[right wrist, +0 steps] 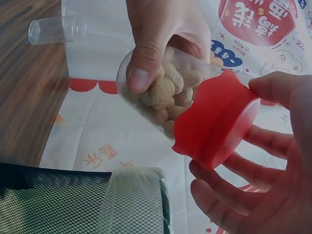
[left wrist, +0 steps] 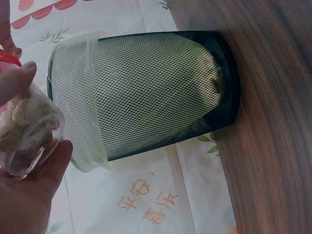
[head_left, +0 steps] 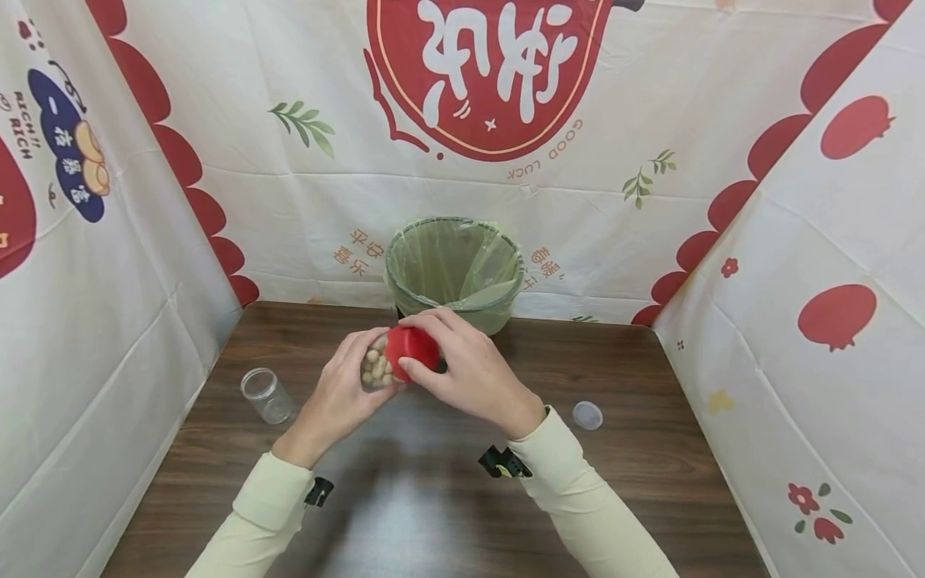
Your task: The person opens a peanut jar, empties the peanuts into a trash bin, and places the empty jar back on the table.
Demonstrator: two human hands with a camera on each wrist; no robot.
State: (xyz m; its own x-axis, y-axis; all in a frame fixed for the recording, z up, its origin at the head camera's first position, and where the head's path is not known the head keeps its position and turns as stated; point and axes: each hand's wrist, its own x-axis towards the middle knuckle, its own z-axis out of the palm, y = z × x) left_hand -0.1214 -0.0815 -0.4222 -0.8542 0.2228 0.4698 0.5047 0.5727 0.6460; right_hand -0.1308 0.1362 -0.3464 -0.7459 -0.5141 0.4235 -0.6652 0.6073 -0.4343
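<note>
A clear plastic jar (head_left: 374, 371) of unshelled peanuts (right wrist: 165, 92) is held up in front of the bin. It lies tilted on its side, its red lid (right wrist: 214, 122) with a wavy edge turned to the right. My left hand (head_left: 338, 393) grips the jar's body, thumb across the clear wall in the right wrist view. Around the red lid, my right hand (head_left: 473, 369) has its thumb on one side and its fingertips on the other. In the left wrist view, the jar's clear base end (left wrist: 46, 131) shows, with the lid at the frame's edge.
Behind the hands stands a black mesh trash bin (left wrist: 146, 92) with a pale green liner (head_left: 499, 319). An uncapped clear jar (head_left: 266, 395) leans at the left of the wooden table (head_left: 621, 498). A small translucent lid (head_left: 588, 415) lies at the right. Printed cloth (head_left: 289, 217) surrounds the table.
</note>
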